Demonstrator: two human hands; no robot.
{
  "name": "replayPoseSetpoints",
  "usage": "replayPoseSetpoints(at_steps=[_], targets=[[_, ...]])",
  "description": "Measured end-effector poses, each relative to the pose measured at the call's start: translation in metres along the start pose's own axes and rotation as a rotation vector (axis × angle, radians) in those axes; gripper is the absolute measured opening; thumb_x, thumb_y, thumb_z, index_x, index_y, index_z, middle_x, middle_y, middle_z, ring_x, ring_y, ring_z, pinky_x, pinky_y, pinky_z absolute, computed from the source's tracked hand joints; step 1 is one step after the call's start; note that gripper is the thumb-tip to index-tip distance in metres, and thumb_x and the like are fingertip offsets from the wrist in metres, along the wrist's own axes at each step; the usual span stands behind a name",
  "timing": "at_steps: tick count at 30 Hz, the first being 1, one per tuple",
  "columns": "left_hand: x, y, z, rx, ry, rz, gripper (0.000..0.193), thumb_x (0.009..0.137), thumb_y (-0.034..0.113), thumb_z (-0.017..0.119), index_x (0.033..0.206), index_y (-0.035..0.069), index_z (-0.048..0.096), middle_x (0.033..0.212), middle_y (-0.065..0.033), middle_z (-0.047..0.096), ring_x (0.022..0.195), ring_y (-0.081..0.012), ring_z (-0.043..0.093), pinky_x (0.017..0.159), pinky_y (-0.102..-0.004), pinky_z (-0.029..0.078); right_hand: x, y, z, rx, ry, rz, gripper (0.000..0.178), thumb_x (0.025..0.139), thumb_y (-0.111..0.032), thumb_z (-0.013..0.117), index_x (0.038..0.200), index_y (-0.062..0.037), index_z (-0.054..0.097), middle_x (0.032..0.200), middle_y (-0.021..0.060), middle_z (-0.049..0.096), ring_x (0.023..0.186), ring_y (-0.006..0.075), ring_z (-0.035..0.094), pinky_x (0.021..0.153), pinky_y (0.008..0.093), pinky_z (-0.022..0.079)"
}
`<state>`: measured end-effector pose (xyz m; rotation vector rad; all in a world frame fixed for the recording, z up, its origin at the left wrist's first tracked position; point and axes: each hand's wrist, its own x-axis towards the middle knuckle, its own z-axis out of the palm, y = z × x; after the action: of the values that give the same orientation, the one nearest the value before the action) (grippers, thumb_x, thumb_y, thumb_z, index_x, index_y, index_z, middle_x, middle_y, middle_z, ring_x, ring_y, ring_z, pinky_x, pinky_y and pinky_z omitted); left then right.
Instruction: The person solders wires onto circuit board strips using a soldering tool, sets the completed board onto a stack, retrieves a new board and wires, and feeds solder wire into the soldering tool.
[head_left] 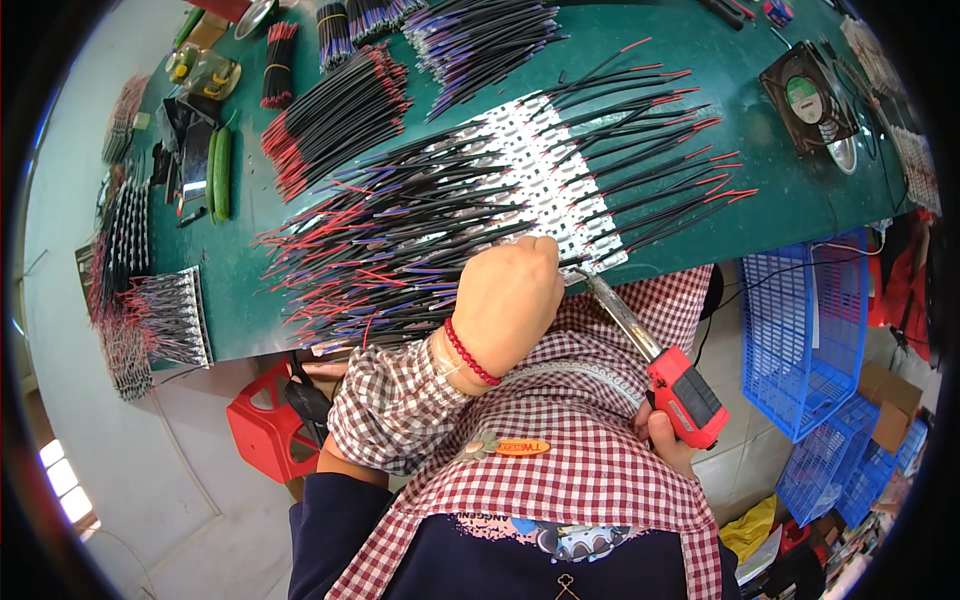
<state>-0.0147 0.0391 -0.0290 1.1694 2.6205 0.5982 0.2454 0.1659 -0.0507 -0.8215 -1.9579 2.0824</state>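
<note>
My right hand is wrapped round the red and black handle of a soldering iron. The iron's long metal barrel slants up and left, and its tip is at the near edge of a white circuit board panel. My left hand is closed just left of that tip, over the panel's near end; the back of the hand hides what its fingers grip. Rows of black-sleeved wires with red and blue ends spread left from the panel. Shorter black wires with red ends stick out on its right.
The green table also carries wire bundles, two cucumbers, a small fan and a second wired panel. Blue plastic baskets stand at the right, a red stool at the lower left. A dark cord runs nearby.
</note>
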Motion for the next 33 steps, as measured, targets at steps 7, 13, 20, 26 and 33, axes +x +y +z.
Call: replayPoseSetpoints(at_steps=[7,13,20,26,33], targets=[[-0.005,0.001,-0.006,0.023,0.027,0.013,0.014,0.079,0.013,0.064,0.077,0.002,0.055,0.074,-0.0139,0.061,0.067,-0.0315,0.063,0.059,-0.0408,0.051,-0.004,0.007,-0.006,-0.067,0.004,-0.012,0.011,0.085,-0.010,0.066,0.086,0.0005,0.065,0.070,0.0030,0.062,0.061,0.0117,0.057,0.058,0.0271,0.047],[-0.006,0.003,-0.003,-0.004,0.049,-0.010,0.016,0.078,0.015,0.065,0.077,0.003,0.055,0.075,-0.0128,0.061,0.068,-0.0313,0.062,0.059,-0.0410,0.050,-0.005,0.010,-0.006,-0.062,0.002,0.009,0.016,0.083,-0.012,0.069,0.090,0.0019,0.066,0.076,0.0055,0.065,0.066,0.0138,0.061,0.062,0.0271,0.049],[-0.008,0.007,0.002,-0.003,0.088,-0.039,0.017,0.077,0.014,0.065,0.075,0.002,0.054,0.073,-0.0130,0.060,0.067,-0.0324,0.061,0.059,-0.0416,0.050,-0.005,0.006,-0.006,-0.092,-0.030,0.120,0.015,0.083,-0.013,0.069,0.087,0.0007,0.065,0.078,0.0051,0.065,0.069,0.0140,0.061,0.063,0.0275,0.048],[-0.009,0.009,0.007,0.012,0.097,-0.047,0.018,0.077,0.015,0.066,0.077,0.003,0.053,0.073,-0.0125,0.060,0.066,-0.0323,0.062,0.058,-0.0416,0.049,-0.005,0.006,-0.005,-0.073,-0.031,0.093,0.012,0.084,-0.011,0.068,0.085,0.0003,0.065,0.077,0.0047,0.064,0.068,0.0135,0.060,0.062,0.0279,0.047],[-0.010,0.010,0.007,0.026,0.085,-0.055,0.019,0.077,0.015,0.067,0.077,0.003,0.053,0.074,-0.0128,0.060,0.067,-0.0317,0.062,0.058,-0.0414,0.049,-0.004,0.003,-0.005,-0.099,-0.050,0.073,0.012,0.084,-0.010,0.067,0.084,0.0009,0.065,0.076,0.0051,0.064,0.068,0.0130,0.060,0.061,0.0270,0.047]])
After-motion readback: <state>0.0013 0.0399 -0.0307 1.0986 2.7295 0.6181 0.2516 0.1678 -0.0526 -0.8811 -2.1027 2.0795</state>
